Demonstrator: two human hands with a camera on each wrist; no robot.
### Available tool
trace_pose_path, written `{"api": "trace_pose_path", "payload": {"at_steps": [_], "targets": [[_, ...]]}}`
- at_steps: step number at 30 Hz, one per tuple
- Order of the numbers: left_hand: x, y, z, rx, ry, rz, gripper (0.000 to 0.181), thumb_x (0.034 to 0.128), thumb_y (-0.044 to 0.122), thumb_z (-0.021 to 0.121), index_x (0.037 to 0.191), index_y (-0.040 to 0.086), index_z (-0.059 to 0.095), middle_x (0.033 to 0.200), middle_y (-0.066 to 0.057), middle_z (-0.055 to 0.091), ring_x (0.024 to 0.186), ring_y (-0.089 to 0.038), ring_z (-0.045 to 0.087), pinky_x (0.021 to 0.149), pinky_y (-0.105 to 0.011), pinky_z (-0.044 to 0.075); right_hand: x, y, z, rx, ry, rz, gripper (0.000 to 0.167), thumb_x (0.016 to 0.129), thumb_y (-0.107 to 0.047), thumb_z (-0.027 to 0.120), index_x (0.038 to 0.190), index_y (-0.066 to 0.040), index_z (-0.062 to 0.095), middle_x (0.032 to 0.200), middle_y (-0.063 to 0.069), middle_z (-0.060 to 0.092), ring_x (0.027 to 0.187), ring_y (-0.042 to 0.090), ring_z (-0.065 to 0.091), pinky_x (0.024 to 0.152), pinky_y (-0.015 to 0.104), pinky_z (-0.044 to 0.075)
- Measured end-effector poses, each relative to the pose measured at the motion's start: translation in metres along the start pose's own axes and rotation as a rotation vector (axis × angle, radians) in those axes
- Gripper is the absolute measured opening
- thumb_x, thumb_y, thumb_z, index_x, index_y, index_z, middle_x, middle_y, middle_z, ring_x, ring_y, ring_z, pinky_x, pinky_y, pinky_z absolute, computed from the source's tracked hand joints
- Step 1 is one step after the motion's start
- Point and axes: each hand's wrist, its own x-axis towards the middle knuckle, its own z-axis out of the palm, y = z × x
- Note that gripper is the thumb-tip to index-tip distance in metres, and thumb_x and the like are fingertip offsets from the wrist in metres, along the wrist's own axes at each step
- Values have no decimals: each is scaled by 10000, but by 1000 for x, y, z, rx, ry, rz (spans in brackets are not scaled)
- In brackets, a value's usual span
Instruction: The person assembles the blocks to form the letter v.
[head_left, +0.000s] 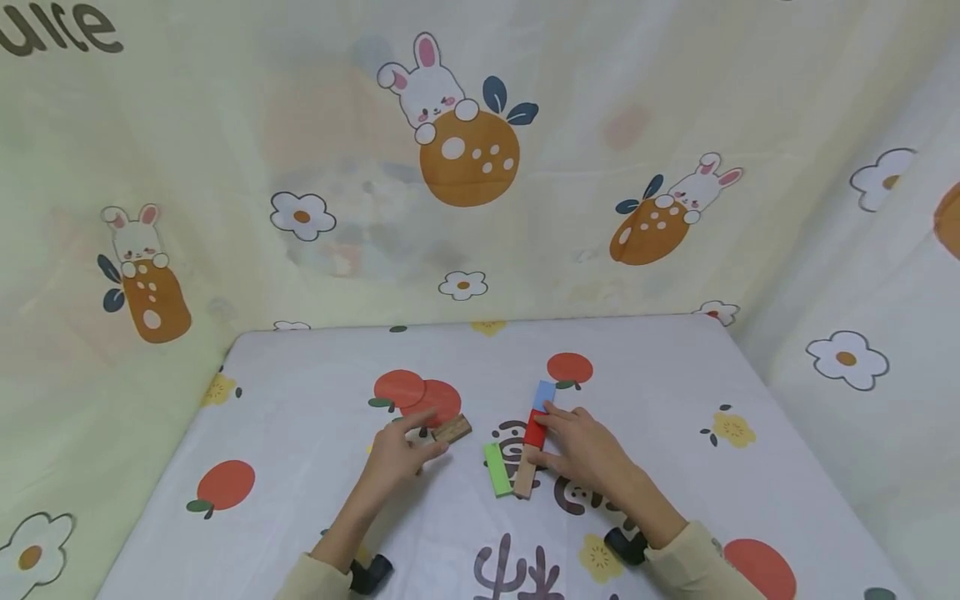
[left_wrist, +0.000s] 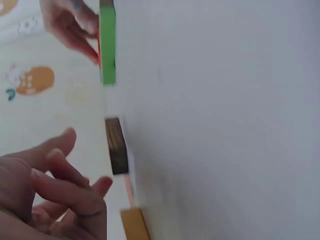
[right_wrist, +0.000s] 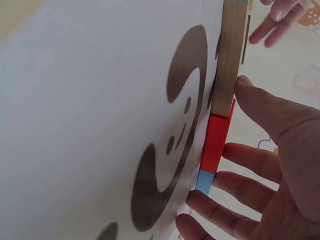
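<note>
A blue block (head_left: 544, 395), a red block (head_left: 535, 429) and a light wooden block (head_left: 525, 472) lie end to end in a row on the cloth. My right hand (head_left: 588, 446) rests along this row, with its thumb at the wooden block and its spread fingers at the red and blue ones. Left of the wooden block lies a green block (head_left: 497, 470). A dark wooden block (head_left: 452, 429) lies beside my left hand (head_left: 397, 454). In the left wrist view, the left thumb and fingers are parted and stand off from that block, holding nothing.
An orange-brown block (left_wrist: 134, 224) shows at the bottom of the left wrist view, beyond the left fingers. The white tablecloth (head_left: 660, 383) is printed with fruit, flowers and dark lettering. A patterned curtain (head_left: 337, 125) hangs behind the table and down both sides.
</note>
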Motion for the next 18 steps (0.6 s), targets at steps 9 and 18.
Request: {"api": "trace_pose_path", "payload": {"at_steps": [9,18], "targets": [[12,-7,-6,-44,-37,-104,458,879,77,849,1322,117,739,1284,-117,728,438,-107,439,493,-217,403,0,1,2,6,16,-1,714,898,-523,808,1449,-97,653,1593,161,554,1278,396,631,993,514,606],[17,-10,-2,-38,-23,-96,412,866,57,852,1266,101,766,1275,-159,737,408,-102,440,462,-196,388,-1,2,2,6,18,2,721,895,-534,806,1454,-105,651,1598,154,551,1279,382,628,993,512,606]]}}
